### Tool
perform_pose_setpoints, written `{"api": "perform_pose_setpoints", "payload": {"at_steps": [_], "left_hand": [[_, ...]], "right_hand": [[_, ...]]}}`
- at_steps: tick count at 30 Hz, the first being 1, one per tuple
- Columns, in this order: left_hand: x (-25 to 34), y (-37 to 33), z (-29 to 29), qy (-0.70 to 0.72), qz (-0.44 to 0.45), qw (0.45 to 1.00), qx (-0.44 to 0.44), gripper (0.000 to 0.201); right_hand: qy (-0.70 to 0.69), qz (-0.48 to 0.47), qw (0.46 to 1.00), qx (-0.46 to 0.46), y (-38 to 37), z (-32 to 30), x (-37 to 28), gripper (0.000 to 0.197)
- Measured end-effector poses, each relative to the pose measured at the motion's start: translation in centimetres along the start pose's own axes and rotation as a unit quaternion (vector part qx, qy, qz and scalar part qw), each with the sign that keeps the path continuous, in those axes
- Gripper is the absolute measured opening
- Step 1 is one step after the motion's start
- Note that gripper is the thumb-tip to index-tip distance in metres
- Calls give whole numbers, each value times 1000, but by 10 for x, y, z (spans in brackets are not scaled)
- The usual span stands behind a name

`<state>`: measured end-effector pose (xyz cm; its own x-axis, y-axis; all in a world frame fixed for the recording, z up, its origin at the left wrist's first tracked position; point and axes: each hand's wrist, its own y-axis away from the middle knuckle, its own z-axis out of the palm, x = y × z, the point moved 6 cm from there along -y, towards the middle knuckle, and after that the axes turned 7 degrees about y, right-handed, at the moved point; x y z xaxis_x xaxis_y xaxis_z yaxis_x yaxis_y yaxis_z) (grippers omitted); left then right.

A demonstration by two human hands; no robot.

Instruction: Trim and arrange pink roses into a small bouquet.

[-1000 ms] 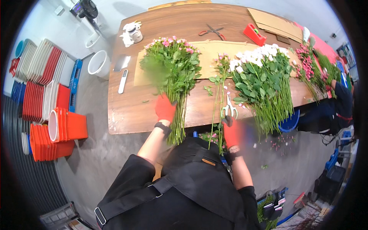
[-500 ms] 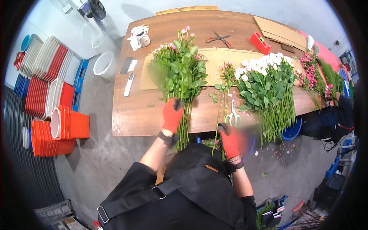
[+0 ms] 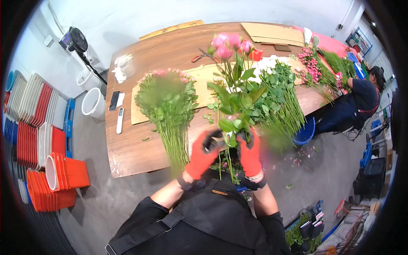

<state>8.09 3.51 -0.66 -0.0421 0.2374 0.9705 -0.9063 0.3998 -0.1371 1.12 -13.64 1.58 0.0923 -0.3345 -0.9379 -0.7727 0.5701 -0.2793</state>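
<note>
My right hand [image 3: 250,155], in a red glove with dark fingertips, is closed round the stem of a pink rose spray [image 3: 230,49]. The spray stands upright before me, its leaves above the hand. My left hand [image 3: 203,154], gloved alike, is beside the stem with thumb and fingers curved apart and nothing seen between them. To its left lies a bunch of pink roses [image 3: 168,100], stems toward me, partly blurred. Behind and right of the held spray lies a bunch of white roses [image 3: 276,85].
The wooden table [image 3: 159,55] carries cardboard [image 3: 204,76], red-handled scissors [image 3: 206,55], a phone [image 3: 114,100] and a white handheld device [image 3: 120,120]. Blue bucket [image 3: 305,131] stands by the right edge, near another person [image 3: 361,97]. Stacked red bins [image 3: 63,172] and a white bin [image 3: 93,103] are left.
My right hand has lifted a pink rose spray from the table. My left hand has let go of the left bunch and moved right toward the spray. The view has shifted rightward.
</note>
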Motion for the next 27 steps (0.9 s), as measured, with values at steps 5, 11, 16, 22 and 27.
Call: {"api": "perform_pose_setpoints", "payload": {"at_steps": [5, 11, 16, 22, 27], "left_hand": [[49, -38, 14, 100, 1, 995, -18, 35], [6, -37, 49, 152, -90, 983, -45, 27], [9, -15, 80, 88, -56, 992, -77, 25], [15, -25, 80, 93, -33, 995, -3, 23], [16, -48, 50, 142, -59, 988, 31, 17]], "right_hand": [[59, -13, 998, 18, 54, -36, 17, 31], [89, -8, 995, -43, 95, -54, 39, 57], [97, -65, 989, 88, 61, -79, -39, 77], [351, -205, 914, -12, 84, -89, -41, 43], [315, -65, 943, -86, 139, -130, 27, 45]]}}
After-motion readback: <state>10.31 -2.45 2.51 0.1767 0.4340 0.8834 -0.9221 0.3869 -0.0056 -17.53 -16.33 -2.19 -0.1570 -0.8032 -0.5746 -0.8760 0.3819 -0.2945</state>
